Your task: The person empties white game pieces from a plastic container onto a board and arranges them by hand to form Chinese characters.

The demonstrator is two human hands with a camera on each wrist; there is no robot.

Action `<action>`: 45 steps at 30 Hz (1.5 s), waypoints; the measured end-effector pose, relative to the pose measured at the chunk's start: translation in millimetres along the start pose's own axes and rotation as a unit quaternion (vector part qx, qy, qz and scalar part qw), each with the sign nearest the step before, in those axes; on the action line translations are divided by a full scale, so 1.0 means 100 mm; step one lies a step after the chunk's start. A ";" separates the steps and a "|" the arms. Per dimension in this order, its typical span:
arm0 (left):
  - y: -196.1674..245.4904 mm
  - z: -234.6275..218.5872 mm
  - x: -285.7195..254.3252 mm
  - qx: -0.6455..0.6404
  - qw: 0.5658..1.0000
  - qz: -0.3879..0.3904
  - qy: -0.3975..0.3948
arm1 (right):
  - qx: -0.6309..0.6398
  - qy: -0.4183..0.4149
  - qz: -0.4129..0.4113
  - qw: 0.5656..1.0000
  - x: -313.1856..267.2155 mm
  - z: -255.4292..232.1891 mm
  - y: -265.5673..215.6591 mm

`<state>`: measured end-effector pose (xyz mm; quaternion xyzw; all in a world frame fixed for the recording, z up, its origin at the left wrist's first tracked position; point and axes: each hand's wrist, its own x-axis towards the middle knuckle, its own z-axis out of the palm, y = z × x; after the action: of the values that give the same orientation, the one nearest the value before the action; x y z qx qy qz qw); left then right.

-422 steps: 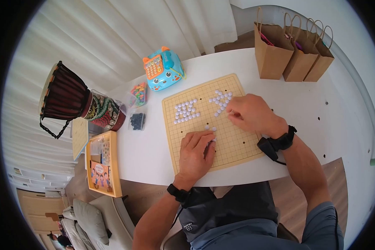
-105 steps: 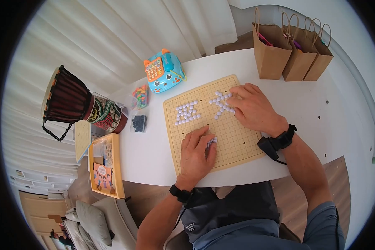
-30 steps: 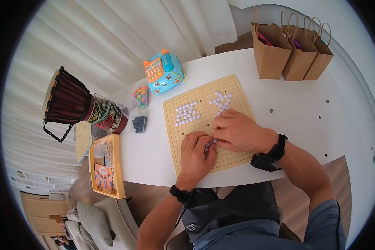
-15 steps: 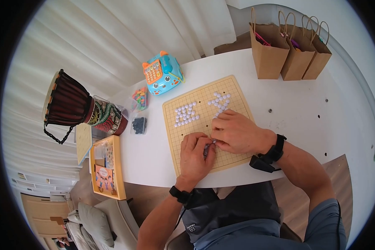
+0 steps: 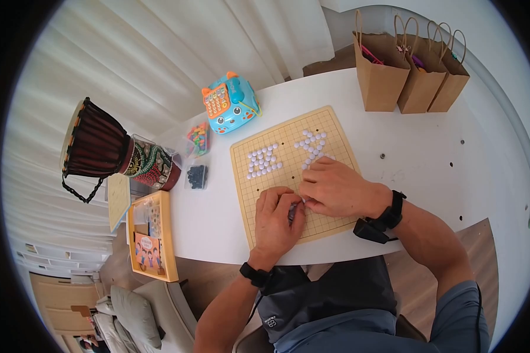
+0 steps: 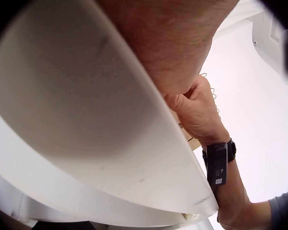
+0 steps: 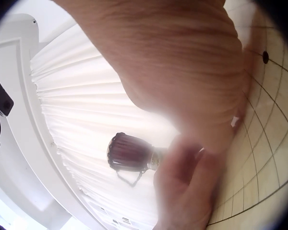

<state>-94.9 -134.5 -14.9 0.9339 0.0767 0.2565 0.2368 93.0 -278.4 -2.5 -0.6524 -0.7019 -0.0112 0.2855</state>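
A square wooden Go board lies on the white table. My left hand rests on its near left part, fingers and thumb curled round a small heap of white Go stones, mostly hidden. My right hand meets it there, its curled fingertips pinching at a white stone by the left thumb. Farther up the board, white stones form a left group and a right group, the latter partly behind the right hand. In the right wrist view, both hands sit low over the grid.
Left of the board stand a clear box of dark pieces, a box of coloured pieces and a blue toy telephone. A drum and a wooden tray are farther left. Paper bags stand at the back right.
My right hand has moved from the right stone group down to my left hand. Since 14 s ago that group has changed shape, and two loose stones above my left hand are gone from there.
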 end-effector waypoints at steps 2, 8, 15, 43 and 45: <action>0.00 0.00 0.00 0.000 1.000 0.001 -0.001 | -0.002 0.000 -0.001 1.000 0.00 0.00 0.00; 0.00 -0.01 0.00 0.007 1.000 -0.003 -0.006 | -0.004 0.004 -0.015 1.000 0.01 0.02 -0.01; 0.00 -0.01 0.00 0.010 1.000 0.001 -0.006 | -0.005 0.002 -0.020 1.000 0.01 0.01 0.00; 0.03 -0.03 0.01 0.017 1.000 0.007 0.001 | -0.002 0.288 0.224 0.931 -0.15 -0.40 0.65; 0.02 -0.03 0.01 0.019 1.000 0.007 0.002 | 0.016 0.282 0.229 0.932 -0.15 -0.39 0.63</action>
<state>-95.2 -135.3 -11.2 0.9383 0.0751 0.2582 0.2175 166.6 -297.5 1.8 -0.7611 -0.4239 -0.1173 0.4768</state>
